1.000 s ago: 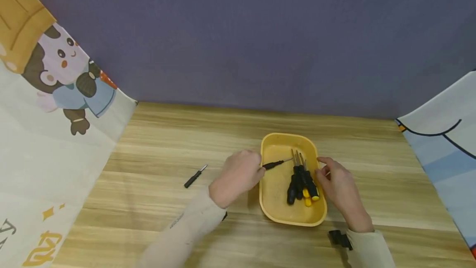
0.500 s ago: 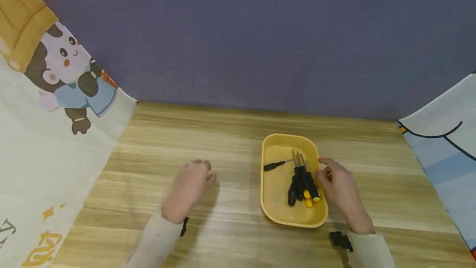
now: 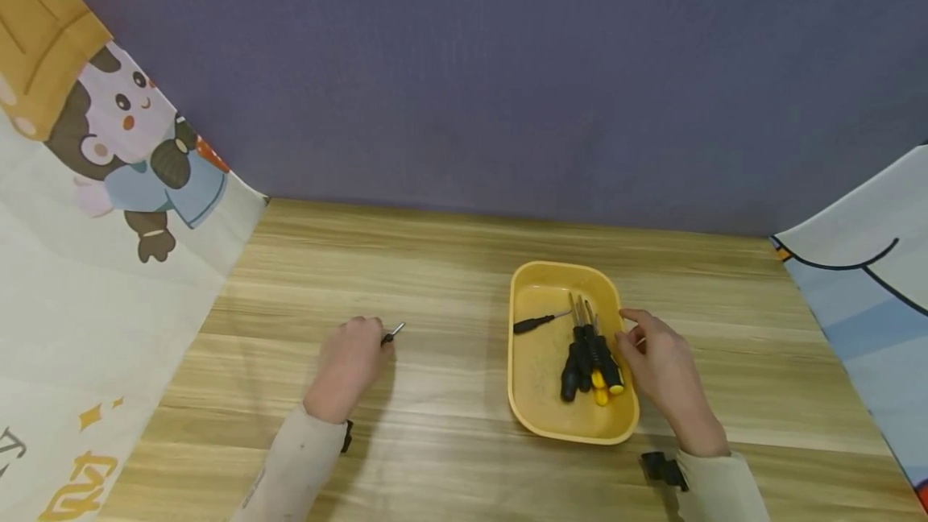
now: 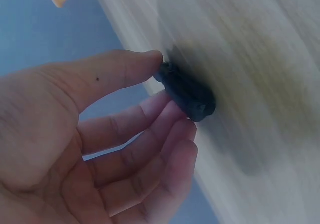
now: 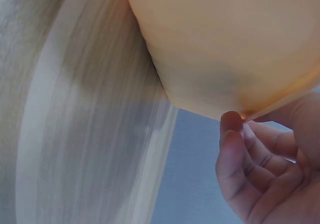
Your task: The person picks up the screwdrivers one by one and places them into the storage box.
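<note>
At the left of the table, my left hand (image 3: 350, 365) pinches a small black-handled screwdriver (image 3: 395, 332), its short metal shaft showing past the fingers. Seen from the left wrist, the black handle (image 4: 191, 94) lies between thumb and fingertips, close over the wood. My right hand (image 3: 661, 361) grips the right rim of a yellow plastic tray (image 3: 532, 419); in the right wrist view its fingertips (image 5: 231, 124) meet the tray's edge. Inside the tray, several screwdrivers (image 3: 590, 349) with black or yellow handles lie bunched at the right. Another black screwdriver (image 3: 532, 324) lies apart by the left wall.
Everything stands on a wood-grain table (image 3: 449, 441). A dark blue-grey panel (image 3: 493, 87) rises at the back. Printed sheets flank the table, with a cartoon figure (image 3: 138, 143) on the left one.
My left hand has moved left from the tray's left rim to the small screwdriver on the table and taken hold of it. The right hand has stayed at the rim.
</note>
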Motion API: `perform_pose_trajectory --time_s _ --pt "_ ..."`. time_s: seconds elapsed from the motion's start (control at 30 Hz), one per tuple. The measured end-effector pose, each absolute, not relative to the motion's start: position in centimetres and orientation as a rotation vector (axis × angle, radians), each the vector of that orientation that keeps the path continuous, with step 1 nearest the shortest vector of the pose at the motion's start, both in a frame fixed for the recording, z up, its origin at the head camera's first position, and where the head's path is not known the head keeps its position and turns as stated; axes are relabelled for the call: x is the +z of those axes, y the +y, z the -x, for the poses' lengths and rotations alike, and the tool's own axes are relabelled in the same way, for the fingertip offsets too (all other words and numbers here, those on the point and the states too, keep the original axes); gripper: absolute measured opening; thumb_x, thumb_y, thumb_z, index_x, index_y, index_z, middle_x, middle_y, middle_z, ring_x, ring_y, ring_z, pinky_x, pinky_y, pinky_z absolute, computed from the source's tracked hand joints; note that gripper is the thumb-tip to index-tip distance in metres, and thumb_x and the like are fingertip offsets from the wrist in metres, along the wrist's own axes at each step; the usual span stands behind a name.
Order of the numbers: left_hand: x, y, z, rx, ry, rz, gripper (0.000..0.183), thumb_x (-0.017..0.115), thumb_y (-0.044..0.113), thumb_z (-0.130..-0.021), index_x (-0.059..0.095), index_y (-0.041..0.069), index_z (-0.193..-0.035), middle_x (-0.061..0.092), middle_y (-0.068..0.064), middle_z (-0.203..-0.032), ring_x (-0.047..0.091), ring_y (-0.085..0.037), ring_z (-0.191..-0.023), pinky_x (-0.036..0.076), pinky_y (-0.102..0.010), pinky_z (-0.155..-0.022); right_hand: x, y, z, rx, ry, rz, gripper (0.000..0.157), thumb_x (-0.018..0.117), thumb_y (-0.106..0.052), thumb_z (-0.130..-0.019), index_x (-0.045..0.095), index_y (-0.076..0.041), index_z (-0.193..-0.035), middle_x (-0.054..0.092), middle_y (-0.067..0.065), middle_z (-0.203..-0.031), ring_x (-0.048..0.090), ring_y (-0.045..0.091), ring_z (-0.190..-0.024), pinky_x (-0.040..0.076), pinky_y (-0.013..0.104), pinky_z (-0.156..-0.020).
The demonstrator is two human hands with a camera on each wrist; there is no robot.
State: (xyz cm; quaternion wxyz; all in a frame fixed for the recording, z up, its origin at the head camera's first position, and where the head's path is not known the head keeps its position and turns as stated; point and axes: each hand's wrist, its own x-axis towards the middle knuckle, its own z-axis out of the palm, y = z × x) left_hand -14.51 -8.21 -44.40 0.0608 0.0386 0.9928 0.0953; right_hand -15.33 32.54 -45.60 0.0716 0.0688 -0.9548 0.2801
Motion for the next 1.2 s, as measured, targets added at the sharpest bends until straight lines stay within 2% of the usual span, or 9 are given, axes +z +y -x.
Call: perform_pose_trajectory --time_s 0.4,0.73,1.0,1.2 --pt "-44.9 -8.3 15.2 0.386 2.923 -0.037 0.036 0.073 0.015 -0.09 0.05 0.011 -0.063 0.048 -0.001 -0.055 0.04 -0.013 -0.045 0.033 -0.025 -0.039 -45.7 32.5 15.2 0.839 -2.873 -0.201 0.034 0.066 -0.006 -0.095 0.06 0.006 -0.126 0.061 0.005 -0.082 0.056 0.016 -0.065 0.044 0.029 -0.052" --pt "-44.4 -7.4 15.5 0.501 2.886 -0.021 0.033 0.07 0.015 -0.092 0.053 0.01 -0.065 0.051 -0.003 -0.056 0.042 -0.013 -0.045 0.036 -0.024 -0.039 -45.7 32.6 15.3 0.83 -2.858 -0.217 0.034 0.067 -0.005 -0.094 0.06 0.006 -0.125 0.06 0.004 -0.08 0.053 0.015 -0.064 0.042 0.028 -0.051" --pt "-43.7 -6.4 16.1 0.586 2.88 -0.017 0.039 0.071 0.015 -0.089 0.047 0.014 -0.058 0.043 0.002 -0.051 0.035 -0.01 -0.042 0.031 -0.024 -0.038 -45.7 32.5 15.4 0.829 -2.859 -0.223 0.033 0.067 -0.004 -0.093 0.06 0.006 -0.124 0.06 0.004 -0.08 0.053 0.015 -0.063 0.043 0.028 -0.051" --pt "-43.0 -5.1 16.6 0.64 2.853 -0.021 0.04 0.07 0.018 -0.091 0.051 0.013 -0.056 0.047 0.003 -0.046 0.039 -0.009 -0.038 0.033 -0.022 -0.036 -45.7 32.6 15.5 0.83 -2.875 -0.213 0.034 0.067 -0.005 -0.094 0.06 0.007 -0.125 0.06 0.005 -0.08 0.054 0.016 -0.064 0.043 0.028 -0.051"
